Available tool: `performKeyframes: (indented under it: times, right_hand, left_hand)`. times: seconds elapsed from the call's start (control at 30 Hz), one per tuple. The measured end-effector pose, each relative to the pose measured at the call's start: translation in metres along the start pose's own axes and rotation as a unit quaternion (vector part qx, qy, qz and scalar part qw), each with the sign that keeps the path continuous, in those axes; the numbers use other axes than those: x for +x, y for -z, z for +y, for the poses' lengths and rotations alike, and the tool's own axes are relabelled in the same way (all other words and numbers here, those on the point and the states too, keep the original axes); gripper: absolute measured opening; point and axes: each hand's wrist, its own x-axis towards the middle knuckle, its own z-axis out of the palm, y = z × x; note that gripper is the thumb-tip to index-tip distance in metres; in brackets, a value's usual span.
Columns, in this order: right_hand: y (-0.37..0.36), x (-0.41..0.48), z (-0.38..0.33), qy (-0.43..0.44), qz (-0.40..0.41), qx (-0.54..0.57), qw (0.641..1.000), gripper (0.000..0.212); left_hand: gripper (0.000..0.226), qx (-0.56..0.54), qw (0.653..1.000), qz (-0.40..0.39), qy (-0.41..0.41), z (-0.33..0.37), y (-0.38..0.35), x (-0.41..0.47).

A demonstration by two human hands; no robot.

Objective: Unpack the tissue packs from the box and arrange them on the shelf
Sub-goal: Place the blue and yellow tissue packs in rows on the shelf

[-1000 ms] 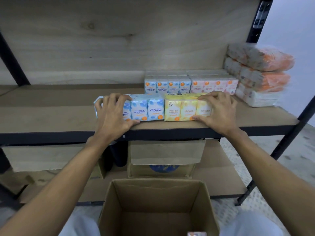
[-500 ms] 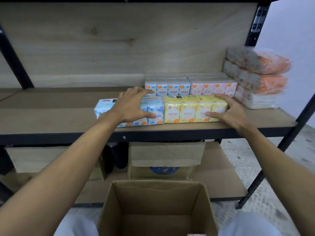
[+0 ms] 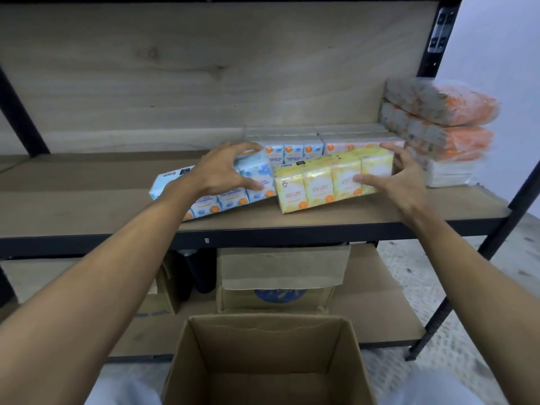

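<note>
- The left hand (image 3: 225, 171) gripped the blue pack (image 3: 233, 190) from above, thumb on its front face and fingers curled over its back top edge.
- The right hand (image 3: 403, 176) clasped the right end of the yellow pack (image 3: 330, 182), thumb across the front and fingers spread over the top corner.
- Both packs lay end to end near the front edge of the shelf (image 3: 87, 211), long axes running left to right but skewed, each right end higher and farther back than its left.
- The row (image 3: 295, 150) of blue and pink packs stood directly behind them against the back board, so the coming move probably called for pushing straight back and squaring the fronts to that row.
- Each hand sat on its own pack, so neither needed to cross over.
- The left forearm hid part of the blue pack's front; whether the tilted packs rested on the shelf could not be told.
- The orange-wrapped stack (image 3: 438, 127) at the right end was blurred.
- The box (image 3: 187, 361) below was cut off by the frame, and its visible part showed no packs.
</note>
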Motion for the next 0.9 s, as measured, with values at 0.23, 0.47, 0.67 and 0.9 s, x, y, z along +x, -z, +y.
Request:
performKeyframes:
  times: [0.23,0.47,0.67,0.9]
  right_hand:
    - [-0.005,0.02,-0.058,0.109,0.028,0.021,0.993,0.082]
    - [-0.023,0.038,-0.1,0.16,-0.033,-0.114,0.98,0.074]
    - [-0.038,0.036,-0.098,0.19,-0.075,-0.174,0.963,0.096]
    - [-0.043,0.014,-0.067,0.108,-0.058,-0.036,0.992,0.114]
  left_hand:
    - [0.078,-0.217,0.969,0.119,0.005,0.009,0.032,0.003]
    - [0.081,-0.44,0.879,0.181,0.035,0.018,0.04,-0.004]
    - [0.074,-0.459,0.87,0.174,0.045,0.009,0.028,-0.012]
    - [0.076,-0.227,0.967,0.117,-0.016,0.012,0.072,0.004]
